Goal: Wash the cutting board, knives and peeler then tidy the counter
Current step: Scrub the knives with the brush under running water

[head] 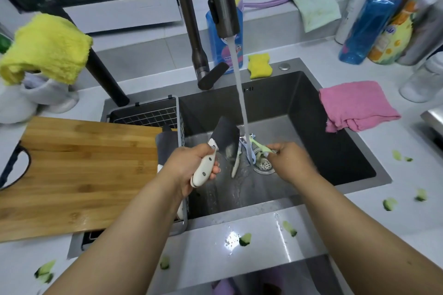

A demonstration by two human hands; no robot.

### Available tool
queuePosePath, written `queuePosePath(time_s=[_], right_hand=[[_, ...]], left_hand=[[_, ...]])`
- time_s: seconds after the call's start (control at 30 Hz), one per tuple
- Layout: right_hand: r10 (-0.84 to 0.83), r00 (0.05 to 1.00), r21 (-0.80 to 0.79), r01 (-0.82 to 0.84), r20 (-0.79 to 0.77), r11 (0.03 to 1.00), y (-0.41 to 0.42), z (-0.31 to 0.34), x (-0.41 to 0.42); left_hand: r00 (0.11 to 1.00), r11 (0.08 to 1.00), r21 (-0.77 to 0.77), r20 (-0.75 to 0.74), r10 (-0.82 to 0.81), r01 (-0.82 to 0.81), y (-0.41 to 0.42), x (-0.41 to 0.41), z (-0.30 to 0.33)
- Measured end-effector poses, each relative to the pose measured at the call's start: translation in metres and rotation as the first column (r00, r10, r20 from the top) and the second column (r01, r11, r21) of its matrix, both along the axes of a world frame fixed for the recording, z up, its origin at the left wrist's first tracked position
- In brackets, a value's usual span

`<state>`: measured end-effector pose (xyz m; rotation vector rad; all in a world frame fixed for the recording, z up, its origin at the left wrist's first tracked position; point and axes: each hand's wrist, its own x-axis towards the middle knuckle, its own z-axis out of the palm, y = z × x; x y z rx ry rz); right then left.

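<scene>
My left hand [189,165] grips the white handle of a dark-bladed knife [225,137], blade up over the sink [335,141]. My right hand [291,163] pinches a light green peeler [260,145] beside the water stream [239,88] from the tap [219,0]. Another white-handled knife [236,163] lies on the sink floor near the drain strainer [265,165]. A second dark blade [166,145] rests in the wire basket [146,115]. The bamboo cutting board [79,170] lies on the counter at left, partly over the basket.
Cucumber peel bits [245,239] are scattered on the counter front and right. A pink cloth [357,105] hangs at the sink's right rim, a yellow sponge [259,66] behind it. Bottles [374,19] stand back right, a yellow cloth [45,48] at left.
</scene>
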<state>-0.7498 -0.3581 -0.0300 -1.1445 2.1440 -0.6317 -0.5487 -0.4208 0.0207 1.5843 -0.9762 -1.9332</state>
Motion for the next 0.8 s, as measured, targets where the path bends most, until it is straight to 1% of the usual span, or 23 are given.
queuePosePath(time_s=[0.1, 0.3, 0.43, 0.6, 0.67, 0.8], right_hand=[[0.005, 1.000, -0.026, -0.006, -0.016, 1.000, -0.002, 0.002, 0.003], [-0.007, 1.000, -0.049, 0.008, 0.022, 0.999, -0.006, 0.002, 0.009], [-0.004, 1.000, -0.062, 0.005, 0.025, 0.998, -0.012, 0.003, 0.012], [0.012, 0.999, -0.077, -0.008, 0.045, 0.997, -0.020, 0.004, 0.017], [0.027, 0.999, -0.079, -0.023, 0.039, 0.997, -0.022, 0.005, 0.019], [0.031, 0.998, -0.086, -0.027, 0.048, 0.996, -0.028, 0.005, 0.023]], left_hand=[[1.000, 0.999, -0.028, 0.015, 0.016, -0.016, 0.000, 0.002, 0.001], [1.000, 0.999, -0.039, 0.009, 0.025, -0.025, 0.002, 0.009, 0.002], [1.000, 0.999, -0.048, -0.031, 0.005, -0.006, 0.004, 0.022, 0.007], [0.997, 0.993, -0.116, -0.079, -0.002, -0.007, 0.002, 0.053, 0.015], [0.994, 0.989, -0.142, -0.107, 0.035, -0.050, 0.001, 0.072, 0.017], [0.978, 0.958, -0.206, -0.108, 0.179, -0.198, -0.005, 0.111, 0.020]])
